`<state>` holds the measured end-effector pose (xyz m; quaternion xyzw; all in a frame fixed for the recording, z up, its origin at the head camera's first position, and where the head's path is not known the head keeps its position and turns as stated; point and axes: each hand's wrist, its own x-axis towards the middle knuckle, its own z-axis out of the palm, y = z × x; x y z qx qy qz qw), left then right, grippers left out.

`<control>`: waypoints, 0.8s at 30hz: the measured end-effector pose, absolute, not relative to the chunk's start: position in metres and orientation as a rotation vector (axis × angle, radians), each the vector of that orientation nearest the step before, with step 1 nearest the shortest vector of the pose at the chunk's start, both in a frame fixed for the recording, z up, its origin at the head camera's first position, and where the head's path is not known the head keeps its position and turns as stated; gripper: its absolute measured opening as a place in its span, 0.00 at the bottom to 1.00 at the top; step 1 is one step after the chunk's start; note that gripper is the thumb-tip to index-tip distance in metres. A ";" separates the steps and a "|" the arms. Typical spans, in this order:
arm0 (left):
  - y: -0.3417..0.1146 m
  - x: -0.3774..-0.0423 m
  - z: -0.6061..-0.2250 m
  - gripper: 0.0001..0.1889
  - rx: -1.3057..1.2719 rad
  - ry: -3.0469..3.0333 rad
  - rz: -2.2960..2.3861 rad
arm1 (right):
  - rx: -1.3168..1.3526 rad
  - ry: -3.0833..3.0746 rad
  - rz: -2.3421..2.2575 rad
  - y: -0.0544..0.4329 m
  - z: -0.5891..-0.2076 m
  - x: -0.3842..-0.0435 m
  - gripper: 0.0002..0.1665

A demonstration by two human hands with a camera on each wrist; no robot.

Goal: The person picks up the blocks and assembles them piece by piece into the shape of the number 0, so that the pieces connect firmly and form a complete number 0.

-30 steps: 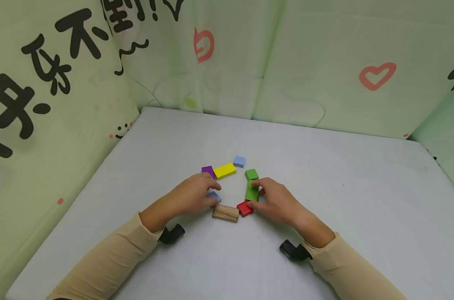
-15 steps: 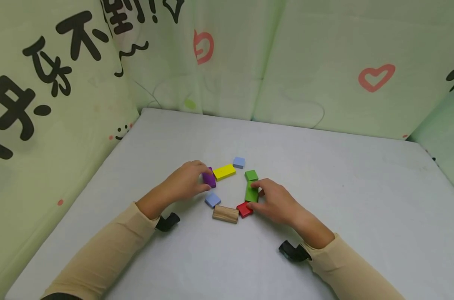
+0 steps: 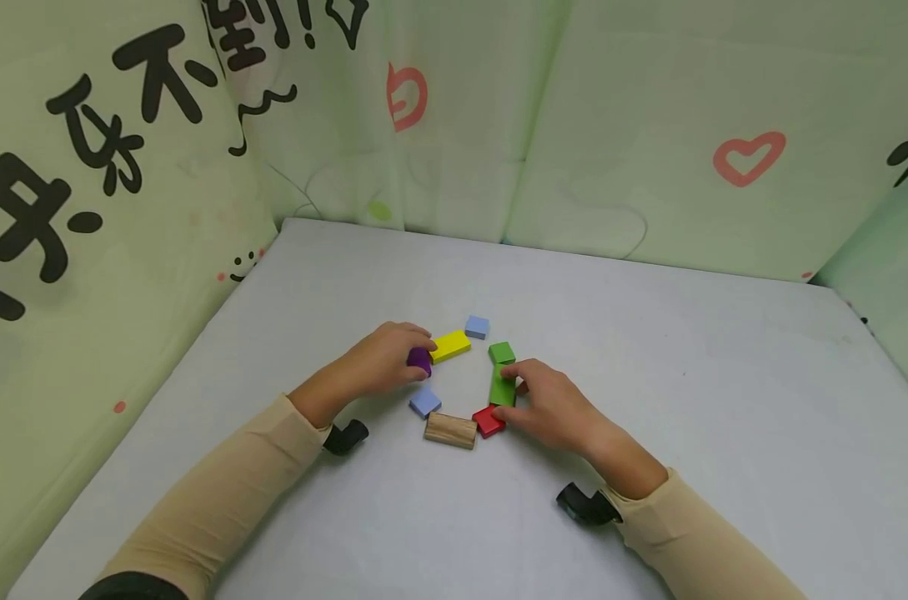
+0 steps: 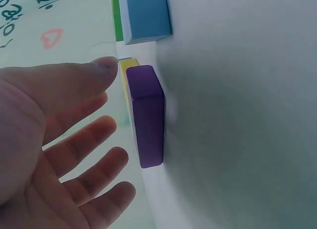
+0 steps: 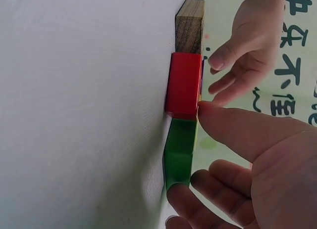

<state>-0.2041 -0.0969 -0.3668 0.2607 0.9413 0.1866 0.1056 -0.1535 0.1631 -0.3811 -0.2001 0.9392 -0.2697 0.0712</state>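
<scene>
Small coloured blocks form a loose ring on the white table. In the head view my left hand (image 3: pixel 382 358) is over the purple block (image 3: pixel 419 360), hiding part of it. In the left wrist view its thumb and fingers are spread apart beside the purple block (image 4: pixel 147 117), not gripping it. The yellow block (image 3: pixel 450 346) lies against the purple one. My right hand (image 3: pixel 554 404) rests at the ring's right side. In the right wrist view its thumb touches the red block (image 5: pixel 184 85) and a fingertip touches the far end of the green block (image 5: pixel 179 152).
A light blue block (image 3: pixel 425 402) and a wood-grain block (image 3: pixel 450 430) make up the near left of the ring. Another light blue block (image 3: pixel 477 327) and a short green block (image 3: pixel 502 352) lie at the back. Pale green curtains (image 3: pixel 611 125) stand behind the table (image 3: pixel 694 400).
My left hand has moved away from the near-left blue block, back to the purple block, then slightly right over it. My right hand has stayed in place.
</scene>
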 end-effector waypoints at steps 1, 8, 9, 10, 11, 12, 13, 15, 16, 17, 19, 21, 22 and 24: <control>-0.096 -0.205 -0.368 0.21 0.773 2.769 0.538 | -0.602 2.824 -0.812 0.163 -0.381 -0.153 0.29; -0.093 -0.209 -0.372 0.20 0.814 2.754 0.464 | -0.602 2.816 -0.812 0.163 -0.380 -0.153 0.30; -0.093 -0.209 -0.372 0.20 0.816 2.750 0.455 | -0.602 2.815 -0.811 0.163 -0.380 -0.153 0.30; -0.093 -0.209 -0.372 0.20 0.818 2.748 0.448 | -0.602 2.814 -0.812 0.163 -0.380 -0.153 0.30; -0.093 -0.209 -0.372 0.20 0.823 2.747 0.440 | -0.601 2.813 -0.812 0.163 -0.380 -0.153 0.30; -0.093 -0.209 -0.372 0.20 0.826 2.745 0.433 | -0.602 2.813 -0.813 0.163 -0.380 -0.153 0.30; -0.092 -0.209 -0.372 0.20 0.829 2.744 0.426 | -0.602 2.813 -0.813 0.163 -0.380 -0.153 0.30; -0.092 -0.209 -0.372 0.20 0.838 2.746 0.413 | -0.607 2.814 -0.814 0.164 -0.380 -0.153 0.29; -0.092 -0.210 -0.372 0.19 0.843 2.747 0.407 | -0.609 2.815 -0.815 0.164 -0.380 -0.153 0.29; -0.092 -0.210 -0.372 0.19 0.850 2.747 0.401 | -0.611 2.815 -0.816 0.164 -0.380 -0.153 0.29; -0.092 -0.210 -0.371 0.18 0.855 2.746 0.394 | -0.614 2.815 -0.817 0.164 -0.380 -0.153 0.29; -0.091 -0.210 -0.371 0.17 0.858 2.741 0.391 | -0.612 2.815 -0.817 0.164 -0.380 -0.153 0.29; -0.091 -0.210 -0.371 0.17 0.855 2.740 0.391 | -0.610 2.815 -0.816 0.164 -0.380 -0.153 0.30; -0.091 -0.210 -0.372 0.17 0.848 2.738 0.393 | -0.610 2.816 -0.813 0.164 -0.380 -0.153 0.30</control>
